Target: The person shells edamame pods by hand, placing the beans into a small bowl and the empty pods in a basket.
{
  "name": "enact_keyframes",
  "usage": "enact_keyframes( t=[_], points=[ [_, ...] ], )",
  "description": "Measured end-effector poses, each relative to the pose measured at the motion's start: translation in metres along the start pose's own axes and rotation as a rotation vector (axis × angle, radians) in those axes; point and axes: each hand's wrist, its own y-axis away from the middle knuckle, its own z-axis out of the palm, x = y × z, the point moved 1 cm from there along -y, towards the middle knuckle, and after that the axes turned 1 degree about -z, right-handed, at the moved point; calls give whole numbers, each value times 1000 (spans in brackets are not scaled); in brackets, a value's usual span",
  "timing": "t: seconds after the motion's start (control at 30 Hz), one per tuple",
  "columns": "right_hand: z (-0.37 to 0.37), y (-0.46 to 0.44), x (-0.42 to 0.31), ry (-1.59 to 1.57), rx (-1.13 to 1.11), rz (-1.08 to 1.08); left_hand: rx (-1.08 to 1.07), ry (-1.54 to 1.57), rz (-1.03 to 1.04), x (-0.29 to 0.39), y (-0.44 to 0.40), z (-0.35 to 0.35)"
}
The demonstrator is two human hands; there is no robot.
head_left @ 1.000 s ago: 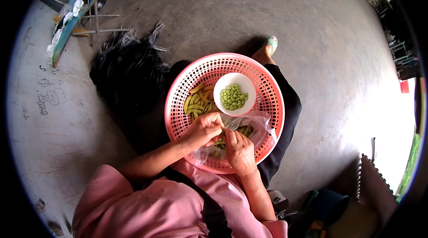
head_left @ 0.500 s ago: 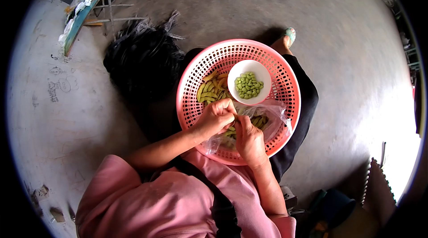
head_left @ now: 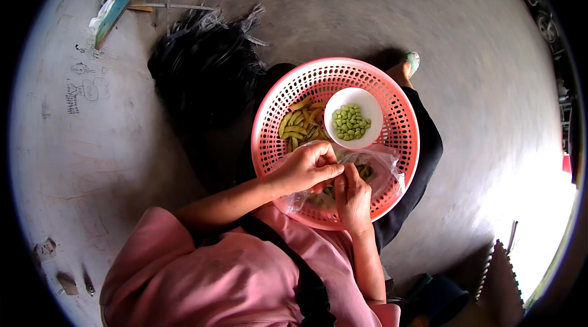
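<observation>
My left hand [head_left: 311,169] and my right hand [head_left: 353,197] meet with pinched fingertips above a clear plastic bag [head_left: 384,165]. Whatever small thing they pinch is hidden by the fingers. Under my hands, green bean pods [head_left: 364,172] show in the bag. A white bowl [head_left: 376,103] holding shelled green beans [head_left: 350,122] stands just beyond my hands. To its left lies a pile of green and yellowish-brown pods [head_left: 295,125]. All of this sits in a round pink plastic basket [head_left: 269,125] on my lap.
A fluffy black heap with grey strands [head_left: 205,69] lies on the floor to the left. A teal board [head_left: 116,17] with white cloth stands at the upper left. My foot in a patterned shoe [head_left: 412,63] is beyond the basket. A dark bucket [head_left: 444,299] stands at the lower right.
The whole view has shifted, so the basket appears slightly further right and lower. My hands stay together over the bag, with the left thumb now stretched toward the right fingertips.
</observation>
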Motion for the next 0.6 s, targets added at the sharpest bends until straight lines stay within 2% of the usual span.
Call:
enact_keyframes(
  t=[0.17,0.37,0.47,0.57,0.6],
  points=[
    [-1,0,-9,-131,43,51,-20,6,16,-3,-1,-1],
    [-6,1,4,-268,-52,269,-48,-123,107,3,1,1],
    [-1,2,7,-235,-7,201,-40,-145,96,6,3,-1],
    [3,2,2,-57,35,25,23,-262,87,5,4,-1],
    [5,2,2,-29,23,6,65,-342,167,2,4,-2]
  ],
)
